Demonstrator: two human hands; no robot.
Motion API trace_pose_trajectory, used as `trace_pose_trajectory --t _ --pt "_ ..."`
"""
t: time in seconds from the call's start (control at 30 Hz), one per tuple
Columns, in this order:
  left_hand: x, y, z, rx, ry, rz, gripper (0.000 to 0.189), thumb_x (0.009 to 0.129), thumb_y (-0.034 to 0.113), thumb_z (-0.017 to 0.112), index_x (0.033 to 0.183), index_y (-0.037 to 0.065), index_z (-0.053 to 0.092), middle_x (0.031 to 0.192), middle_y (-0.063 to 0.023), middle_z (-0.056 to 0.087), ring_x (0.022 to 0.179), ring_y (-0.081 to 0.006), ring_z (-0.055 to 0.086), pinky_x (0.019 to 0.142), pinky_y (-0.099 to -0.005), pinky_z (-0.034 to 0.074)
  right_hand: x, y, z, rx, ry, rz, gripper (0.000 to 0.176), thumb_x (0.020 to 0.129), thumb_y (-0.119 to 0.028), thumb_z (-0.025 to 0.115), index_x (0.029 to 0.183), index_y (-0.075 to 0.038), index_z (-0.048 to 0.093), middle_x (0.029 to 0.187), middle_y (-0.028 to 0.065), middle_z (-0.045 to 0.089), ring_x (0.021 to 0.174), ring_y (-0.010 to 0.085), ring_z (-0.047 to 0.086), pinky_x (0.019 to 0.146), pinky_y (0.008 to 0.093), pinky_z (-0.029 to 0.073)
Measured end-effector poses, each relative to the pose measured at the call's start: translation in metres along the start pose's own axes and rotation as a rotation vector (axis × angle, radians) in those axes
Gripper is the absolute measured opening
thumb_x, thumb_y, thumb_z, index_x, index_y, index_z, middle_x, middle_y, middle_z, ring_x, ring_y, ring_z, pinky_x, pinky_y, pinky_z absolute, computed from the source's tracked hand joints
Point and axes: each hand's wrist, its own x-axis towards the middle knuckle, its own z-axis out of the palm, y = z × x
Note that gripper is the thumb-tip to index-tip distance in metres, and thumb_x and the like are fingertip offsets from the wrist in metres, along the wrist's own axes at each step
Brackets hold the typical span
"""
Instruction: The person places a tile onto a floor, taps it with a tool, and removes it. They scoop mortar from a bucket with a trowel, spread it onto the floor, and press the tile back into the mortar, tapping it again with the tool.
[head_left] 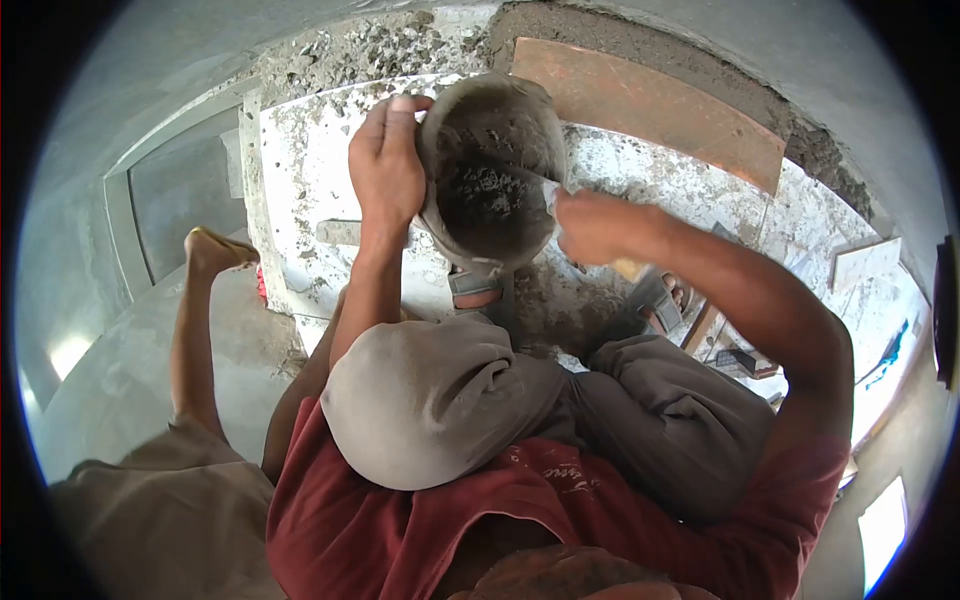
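A round grey bucket (pixel 545 130), crusted with mortar, is tilted so that its mouth faces me. Wet dark mortar (pixel 490 195) lies inside it. My left hand (pixel 388 160) grips the bucket's left rim, with the thumb and fingers at the edge. At the right rim my right hand (pixel 600 228) is closed round the handle of a trowel (pixel 535 182), whose blade reaches into the bucket. Part of the blade is hidden against the dark mortar.
A brown board (pixel 650 105) lies along the wall at the back. Mortar crumbs (pixel 370 55) cover the back-left ledge. A flat grey piece (pixel 338 232) lies left of my left forearm. Another person's leg (pixel 195 340) is at the left. A small white board (pixel 866 262) stands at the right.
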Motion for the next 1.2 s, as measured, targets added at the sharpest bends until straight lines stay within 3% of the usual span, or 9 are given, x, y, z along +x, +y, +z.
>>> trace_pose_trajectory --t 0.07,0.23,0.67,0.83,0.97,1.0,1.13,1.17,1.2 --pt "-0.006 -0.006 -0.002 0.034 -0.035 0.016 0.032 0.095 0.025 0.047 0.091 -0.002 0.064 0.066 0.0006 0.054 0.062 -0.0067 0.044 0.057 -0.0215 0.037 -0.004 -0.014 -0.047 0.222 -0.392 0.094 0.042 0.078 -0.01 0.049 0.11 0.018 0.045 0.08 0.0317 0.061 0.071 0.0342 0.066 0.066 0.0386 0.051" --pt "-0.01 -0.001 -0.005 -0.009 -0.079 0.038 0.032 0.096 0.024 0.046 0.092 -0.001 0.064 0.065 0.002 0.052 0.062 -0.0058 0.042 0.056 -0.0219 0.036 -0.007 -0.008 -0.016 0.924 -0.578 0.104 0.029 0.082 -0.022 0.055 0.102 -0.002 0.049 0.07 0.0028 0.046 0.05 0.0119 0.052 0.037 0.0308 0.044" --pt "0.043 0.01 -0.013 0.306 -0.092 0.046 0.021 0.091 0.014 0.047 0.097 0.003 0.063 0.077 -0.0057 0.061 0.069 -0.0159 0.054 0.066 -0.0288 0.043 -0.093 0.053 -0.013 1.564 -0.454 -0.059 0.041 0.086 -0.018 0.051 0.12 0.004 0.042 0.064 0.0072 0.047 0.041 0.0149 0.05 0.033 0.0292 0.043" --pt "0.069 -0.039 -0.036 0.769 -0.197 0.494 0.031 0.08 0.001 0.047 0.105 0.011 0.061 0.099 -0.0118 0.061 0.095 -0.0317 0.055 0.087 -0.0393 0.041 -0.151 0.081 0.057 1.832 -0.024 0.003 0.037 0.087 -0.016 0.049 0.12 -0.001 0.045 0.066 0.0074 0.049 0.041 0.0146 0.049 0.034 0.0306 0.045" --pt "0.055 -0.003 -0.01 0.402 -0.182 0.089 0.027 0.092 0.018 0.042 0.095 0.0 0.063 0.087 -0.0093 0.06 0.079 -0.0187 0.055 0.076 -0.0302 0.042 -0.169 0.101 0.131 2.106 0.545 -0.182 0.036 0.089 -0.019 0.048 0.121 -0.002 0.046 0.066 0.0052 0.049 0.04 0.0146 0.048 0.035 0.0289 0.045" --pt "0.053 0.0 -0.009 0.639 -0.229 0.35 0.032 0.093 0.02 0.041 0.092 -0.001 0.064 0.085 -0.009 0.061 0.078 -0.0176 0.054 0.075 -0.0296 0.042 -0.172 0.111 0.143 2.105 0.578 -0.178 0.036 0.089 -0.019 0.048 0.121 -0.002 0.046 0.066 0.0052 0.049 0.04 0.0146 0.048 0.035 0.0289 0.045" --pt "0.056 0.005 -0.013 0.418 -0.201 0.068 0.037 0.094 0.026 0.039 0.097 -0.002 0.063 0.091 -0.0106 0.063 0.083 -0.0187 0.056 0.077 -0.0299 0.043 -0.212 0.173 0.164 2.332 1.22 -0.256 0.04 0.093 -0.026 0.047 0.124 -0.001 0.045 0.077 0.0045 0.055 0.064 0.0135 0.057 0.049 0.0261 0.049" --pt "0.055 0.007 -0.01 0.336 -0.164 -0.02 0.038 0.094 0.027 0.039 0.097 -0.002 0.064 0.09 -0.0102 0.063 0.082 -0.018 0.057 0.076 -0.0298 0.044 -0.224 0.22 0.168 2.26 1.139 -0.607 0.038 0.094 -0.028 0.046 0.122 -0.002 0.047 0.086 0.0044 0.056 0.073 0.0123 0.057 0.056 0.0241 0.049" --pt "0.055 0.006 -0.007 0.314 -0.129 -0.044 0.037 0.094 0.026 0.04 0.097 -0.002 0.064 0.089 -0.0099 0.063 0.081 -0.0178 0.057 0.075 -0.0297 0.044 -0.246 0.266 0.158 2.162 1.289 -0.436 0.043 0.093 -0.033 0.044 0.125 -0.004 0.045 0.093 0.0098 0.057 0.073 0.0153 0.059 0.052 0.0255 0.052"
